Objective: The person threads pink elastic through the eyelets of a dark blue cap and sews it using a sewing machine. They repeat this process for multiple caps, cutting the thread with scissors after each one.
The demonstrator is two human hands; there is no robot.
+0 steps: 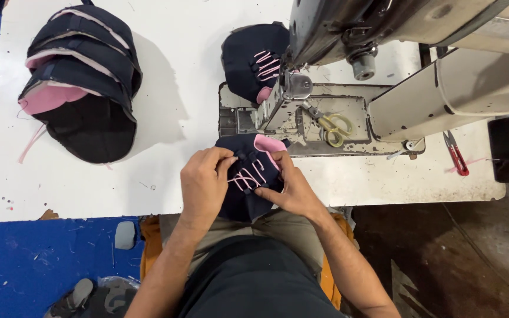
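Bare forearms, no sleeves reaching the wrists. Left hand and right hand bare, no gloves, rings or watch visible. Dark navy or black shirt over the torso. Khaki-olive trousers across the lap. Grey shoe at lower left.

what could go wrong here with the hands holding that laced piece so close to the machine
The left hand and right hand pinch the navy shoe upper just below the sewing machine head; fingers might stray under it. The pink laces look loose and could snag. The yellow-handled scissors lie on the machine bed, where the piece might catch them.
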